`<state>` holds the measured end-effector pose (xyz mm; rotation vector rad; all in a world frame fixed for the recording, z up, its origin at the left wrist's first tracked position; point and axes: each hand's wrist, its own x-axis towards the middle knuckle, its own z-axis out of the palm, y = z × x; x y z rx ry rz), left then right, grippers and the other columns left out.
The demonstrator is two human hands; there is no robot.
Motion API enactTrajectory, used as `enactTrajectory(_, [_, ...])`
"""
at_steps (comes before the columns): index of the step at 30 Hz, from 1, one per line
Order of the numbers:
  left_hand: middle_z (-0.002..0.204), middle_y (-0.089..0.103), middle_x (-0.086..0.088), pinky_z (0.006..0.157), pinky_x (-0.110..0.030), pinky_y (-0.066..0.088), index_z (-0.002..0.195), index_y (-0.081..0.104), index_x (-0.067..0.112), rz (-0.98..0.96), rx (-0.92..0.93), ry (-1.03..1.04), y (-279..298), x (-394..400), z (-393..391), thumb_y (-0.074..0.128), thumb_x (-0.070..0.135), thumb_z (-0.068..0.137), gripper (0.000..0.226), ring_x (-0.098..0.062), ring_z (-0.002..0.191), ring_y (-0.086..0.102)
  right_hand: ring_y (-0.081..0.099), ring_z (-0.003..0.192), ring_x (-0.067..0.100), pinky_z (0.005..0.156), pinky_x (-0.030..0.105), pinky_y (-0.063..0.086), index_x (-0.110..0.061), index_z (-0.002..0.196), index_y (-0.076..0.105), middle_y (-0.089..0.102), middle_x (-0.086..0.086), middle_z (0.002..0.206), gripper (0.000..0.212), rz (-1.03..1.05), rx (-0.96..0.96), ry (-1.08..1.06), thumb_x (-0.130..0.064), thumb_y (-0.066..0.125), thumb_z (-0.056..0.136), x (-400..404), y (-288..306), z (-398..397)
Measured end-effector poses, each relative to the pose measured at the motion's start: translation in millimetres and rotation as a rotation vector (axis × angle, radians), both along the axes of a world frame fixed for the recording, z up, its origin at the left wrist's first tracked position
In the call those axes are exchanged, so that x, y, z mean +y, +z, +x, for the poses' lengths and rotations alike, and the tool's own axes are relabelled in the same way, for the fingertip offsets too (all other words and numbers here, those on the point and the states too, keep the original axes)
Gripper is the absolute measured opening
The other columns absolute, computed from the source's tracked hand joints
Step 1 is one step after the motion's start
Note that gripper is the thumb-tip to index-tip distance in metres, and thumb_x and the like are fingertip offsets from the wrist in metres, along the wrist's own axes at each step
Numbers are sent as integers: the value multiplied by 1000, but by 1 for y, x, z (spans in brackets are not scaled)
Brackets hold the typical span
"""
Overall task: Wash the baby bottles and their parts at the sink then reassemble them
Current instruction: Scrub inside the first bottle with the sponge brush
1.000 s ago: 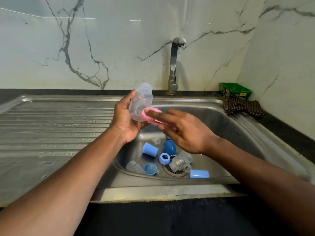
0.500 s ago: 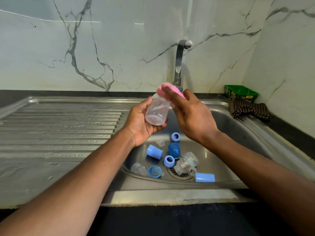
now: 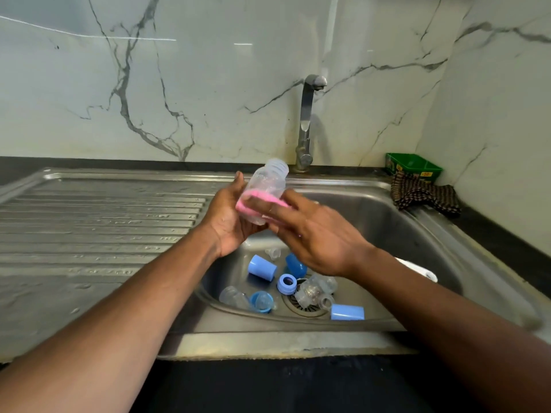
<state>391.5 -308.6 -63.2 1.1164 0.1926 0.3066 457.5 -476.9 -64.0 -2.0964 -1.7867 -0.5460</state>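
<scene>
left hand [image 3: 229,222] grips bottle [image 3: 268,181]; right hand [image 3: 316,236] presses sponge [image 3: 250,204] on it.

A single wide-angle head view looks forward and down from close above the sink [image 3: 387,204], basin at centre frame, marble wall filling the upper half, both forearms entering from the lower corners
</scene>
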Motion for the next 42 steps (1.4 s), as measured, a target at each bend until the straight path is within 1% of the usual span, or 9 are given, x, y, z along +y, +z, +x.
enactTrajectory(4, [102, 71, -17, 68, -36, 56, 124, 59, 4, 6, 14, -30, 4, -5, -6, 37, 38, 104, 46, -23, 72, 65, 57, 87, 26, 69, 37, 50, -48, 153, 19, 49, 4, 114, 51, 175, 143, -241, -38, 32, 105, -1, 15, 23])
enactTrajectory(9, [84, 67, -9, 54, -25, 54, 107, 65, 5, -45, -2, -79, 6, -5, -8, 54, 34, 93, 34, -18, 67, 63, 60, 83, 31, 67, 40, 51, -51, 151, 19, 52, 3, 115, 50, -14, 6, 14, -40, 32, 104, -5, 6, -14])
enactTrajectory(14, [92, 72, -13, 62, -31, 58, 110, 65, 5, -34, -77, -69, 9, -7, -9, 60, 30, 83, 37, -26, 73, 69, 57, 72, 31, 58, 36, 47, -49, 151, 20, 51, 8, 110, 54, 230, -4, -240, -33, 33, 102, 2, 20, 5])
enactTrajectory(17, [90, 70, -11, 60, -27, 57, 105, 68, 7, -27, -70, -86, 6, -4, -10, 67, 37, 75, 43, -22, 71, 67, 54, 65, 28, 54, 39, 48, -50, 150, 13, 50, 10, 110, 57, 97, -43, -123, -31, 35, 101, -1, 6, -8])
enactTrajectory(24, [91, 70, -9, 61, -27, 54, 108, 68, 11, -92, -53, -81, 3, -1, 1, 49, 49, 96, 45, -21, 72, 65, 58, 78, 33, 64, 44, 53, -48, 154, 12, 50, 10, 113, 61, 250, 72, -269, -29, 37, 101, 7, 10, 3])
enactTrajectory(29, [84, 69, -9, 58, -23, 55, 102, 67, 6, -148, 1, -131, 3, 1, -4, 50, 35, 94, 35, -18, 70, 67, 58, 67, 31, 56, 40, 50, -47, 152, 21, 50, 8, 112, 55, 12, -101, -73, -34, 35, 101, 2, 3, -17])
enactTrajectory(33, [90, 68, -11, 62, -26, 53, 109, 63, 6, -156, -72, -116, 8, -5, -4, 56, 30, 87, 33, -20, 70, 66, 57, 76, 30, 61, 40, 52, -46, 153, 24, 54, 10, 109, 56, 233, 11, -278, -31, 36, 100, 4, 20, 11])
enactTrajectory(39, [94, 64, -16, 71, -29, 55, 113, 60, 2, -114, -26, -129, 7, 3, -8, 57, 37, 86, 45, -25, 81, 62, 55, 70, 25, 58, 35, 46, -46, 150, 34, 56, 6, 109, 51, -104, -97, 47, -33, 42, 101, -4, 4, -22])
enactTrajectory(42, [83, 66, -12, 57, -24, 53, 105, 64, 5, -88, -57, -71, 9, 3, -7, 50, 41, 91, 41, -23, 68, 62, 60, 73, 30, 56, 34, 45, -46, 151, 32, 56, 6, 109, 52, 52, -120, -80, -35, 38, 100, 3, 13, -8])
